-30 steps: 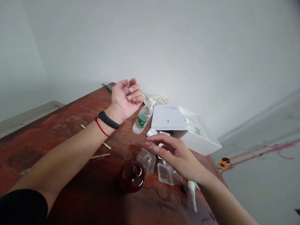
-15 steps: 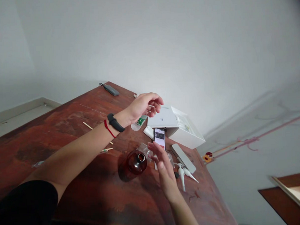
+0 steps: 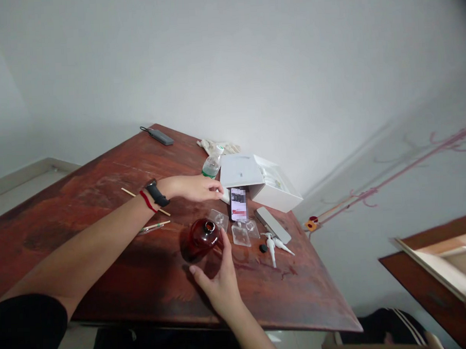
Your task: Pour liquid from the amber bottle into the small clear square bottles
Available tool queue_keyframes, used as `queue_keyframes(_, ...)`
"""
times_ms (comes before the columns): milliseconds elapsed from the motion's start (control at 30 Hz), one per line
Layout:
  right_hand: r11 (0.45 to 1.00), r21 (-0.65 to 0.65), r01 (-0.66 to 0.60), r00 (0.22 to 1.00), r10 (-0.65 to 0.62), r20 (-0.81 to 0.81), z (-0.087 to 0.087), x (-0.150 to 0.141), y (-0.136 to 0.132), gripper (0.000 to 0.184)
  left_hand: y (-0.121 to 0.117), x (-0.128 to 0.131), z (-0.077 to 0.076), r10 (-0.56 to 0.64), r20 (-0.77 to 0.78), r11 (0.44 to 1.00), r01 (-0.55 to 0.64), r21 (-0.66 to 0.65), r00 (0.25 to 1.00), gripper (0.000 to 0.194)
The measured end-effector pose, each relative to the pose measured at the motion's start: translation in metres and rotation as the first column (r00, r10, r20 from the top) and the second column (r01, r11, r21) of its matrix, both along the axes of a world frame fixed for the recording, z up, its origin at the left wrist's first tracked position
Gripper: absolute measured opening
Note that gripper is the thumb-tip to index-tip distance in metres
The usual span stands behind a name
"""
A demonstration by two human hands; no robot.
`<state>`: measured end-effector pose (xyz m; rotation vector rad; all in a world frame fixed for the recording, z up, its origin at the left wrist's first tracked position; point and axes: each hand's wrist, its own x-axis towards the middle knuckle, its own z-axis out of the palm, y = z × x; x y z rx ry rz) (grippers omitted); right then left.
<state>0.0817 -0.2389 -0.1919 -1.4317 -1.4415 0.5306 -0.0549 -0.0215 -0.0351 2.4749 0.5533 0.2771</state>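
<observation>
My right hand (image 3: 218, 288) is spread wide on the near side of the squat dark red glass bottle (image 3: 201, 241), which sits on the reddish-brown wooden table (image 3: 65, 223) at about 11 o'clock from my palm, its mouth facing 1 o'clock. My thumb (image 3: 225, 247) rises just beside the bottle's right flank, and my index finger (image 3: 194, 271) stretches out below it. From this angle I cannot tell whether either one touches the glass, and the bottle is not lifted in my hand. My left hand (image 3: 193, 189), with a black wristband (image 3: 156, 194) and a red string (image 3: 146, 201) at the wrist, lies nearly flat, its fingers (image 3: 212, 185) narrow and together, their tips at a small white object (image 3: 225, 196) and closing on nothing I can make out. At 2 o'clock from the bottle lies a phone (image 3: 238, 205) with a blurred screen, and a clear plastic blister tray (image 3: 218, 220) sits just beside the bottle at 1 o'clock. To handle this well, I would set my thumb and fingertips on opposite sides of the round body, low and clear of the neck, and keep my knuckles off that tray.
</observation>
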Motion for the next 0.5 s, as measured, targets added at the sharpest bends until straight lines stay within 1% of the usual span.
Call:
queue_keyframes(33,1.0,0.005,0.024,1.0,-0.024,-0.014,-0.001,-0.003,0.003,0.111,0.004,0.0,-0.002,0.02,-0.036,0.999,-0.018,0.04,0.999,0.035)
queue_keyframes(133,0.998,0.016,0.069,0.994,-0.067,-0.085,-0.001,-0.014,0.011,0.105,0.014,0.002,-0.014,0.063,-0.12,0.994,-0.052,0.093,0.991,0.035)
queue_keyframes(167,0.997,0.014,0.078,0.991,-0.076,-0.11,0.0,-0.018,0.013,0.103,0.016,0.002,-0.018,0.064,-0.15,0.993,-0.048,0.104,0.987,0.039)
queue_keyframes(233,0.995,0.003,0.102,0.985,-0.1,-0.139,0.001,-0.025,0.018,0.1,0.02,0.002,-0.029,0.042,-0.208,0.995,-0.021,0.1,0.977,0.054)
queue_keyframes(300,0.99,-0.002,0.14,0.98,-0.139,-0.142,0.003,-0.029,0.021,0.098,0.022,0.002,-0.039,-0.006,-0.241,0.999,0.015,0.037,0.971,0.067)
queue_keyframes(400,0.987,0.016,0.157,0.975,-0.153,-0.164,0.004,-0.029,0.025,0.094,0.023,0.004,-0.051,-0.077,-0.194,0.995,0.063,-0.078,0.978,0.074)
queue_keyframes(500,0.986,0.024,0.167,0.969,-0.159,-0.19,0.004,-0.026,0.026,0.096,0.022,0.012,-0.06,-0.108,-0.169,0.986,0.084,-0.142,0.98,0.084)
